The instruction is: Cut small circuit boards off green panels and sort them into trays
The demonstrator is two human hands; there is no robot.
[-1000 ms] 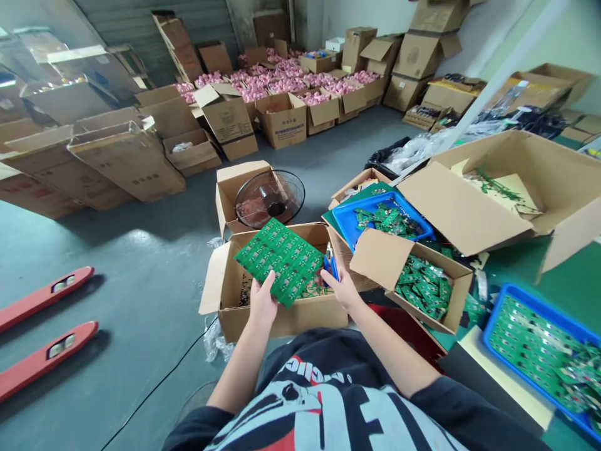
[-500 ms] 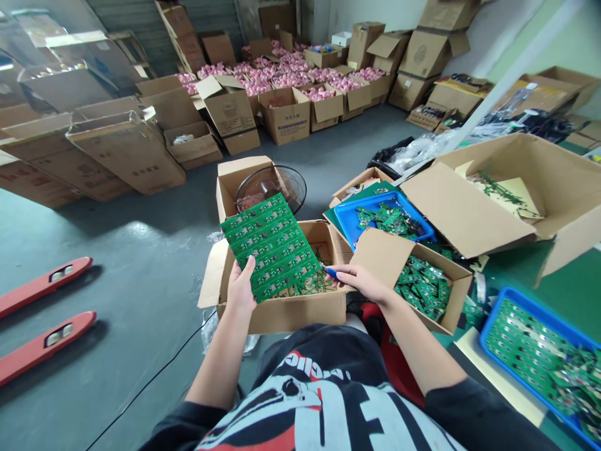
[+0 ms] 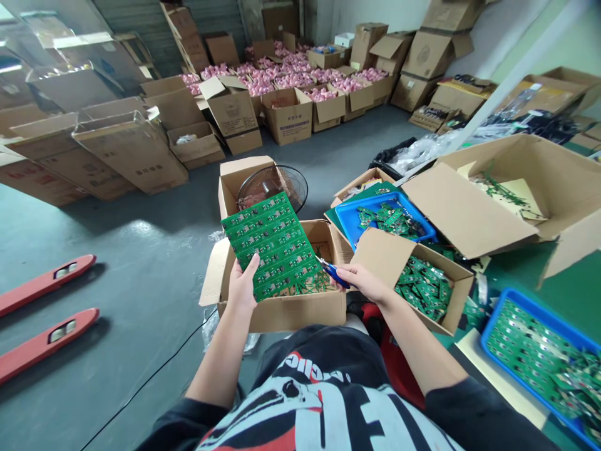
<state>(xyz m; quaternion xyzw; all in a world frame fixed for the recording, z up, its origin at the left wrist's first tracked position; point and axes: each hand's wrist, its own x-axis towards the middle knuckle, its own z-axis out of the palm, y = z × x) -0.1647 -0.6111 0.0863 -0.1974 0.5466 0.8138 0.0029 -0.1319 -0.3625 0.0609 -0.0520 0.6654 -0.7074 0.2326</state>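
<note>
A grey floor (image 3: 154, 250) spreads across the workshop, with a broad stretch of it running up to the left side of the open work box (image 3: 300, 313) in front of me. Well out to the left of that box lie two red forks (image 3: 49, 282), their rounded ends pointing toward it, and a black cable (image 3: 145, 385) crosses the floor up to its near left corner. Beyond the box, to the far left, stand tall cartons (image 3: 134, 153). My left hand (image 3: 241, 287) is closed over the box's near left part, thumb on top of the green circuit board (image 3: 272, 247), pinching its near edge. The board sits tilted above the box, its far edge reaching past the box's far wall in my view, toward a round wire guard (image 3: 293, 181) just behind. Over the right part of the box, my right hand (image 3: 364, 282) is curled round the blue-handled cutters (image 3: 335, 274), their tips at the board's right edge; I cannot tell whether the blades are biting. Close to the box's right side, a small carton (image 3: 385, 255) of green pieces and a blue tray (image 3: 350, 222) crowd my right forearm. Farther right of the box come a big open carton (image 3: 469, 203) and a second blue tray (image 3: 489, 332) with more boards.
</note>
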